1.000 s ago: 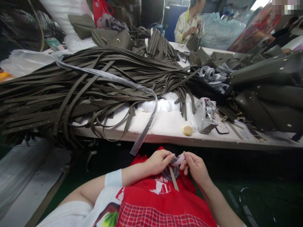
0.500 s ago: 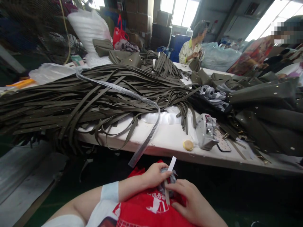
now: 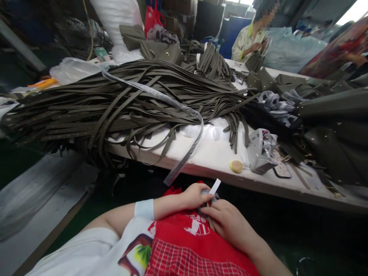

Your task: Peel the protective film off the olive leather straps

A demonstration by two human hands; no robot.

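Note:
Over the lap, in front of a red apron (image 3: 179,230), my left hand (image 3: 197,196) is closed around a small grey coil (image 3: 207,193) that looks plastic-wrapped. A narrow white strip (image 3: 215,186) sticks up past its thumb and fingertips. My right hand (image 3: 228,222) presses in from the right, its fingers bent against the lower side of the coil. Beneath those fingers shows a bit of pale beige strip (image 3: 211,223), mostly covered. The table edge lies just beyond both hands, where a plastic-sleeved strap (image 3: 184,163) hangs over.
A large heap of dark olive straps (image 3: 161,96) covers the table's left. A round yellow tin (image 3: 236,166), a grey-white container (image 3: 262,153), a phone (image 3: 281,165) and grey coils (image 3: 276,103) lie right. Olive bags (image 3: 339,134) are stacked beyond. A co-worker (image 3: 250,42) sits opposite.
The view has tilted down and turned slightly left. My right hand has drawn in against the coil with its fingers more bent, covering most of the beige strip. My left hand keeps its hold.

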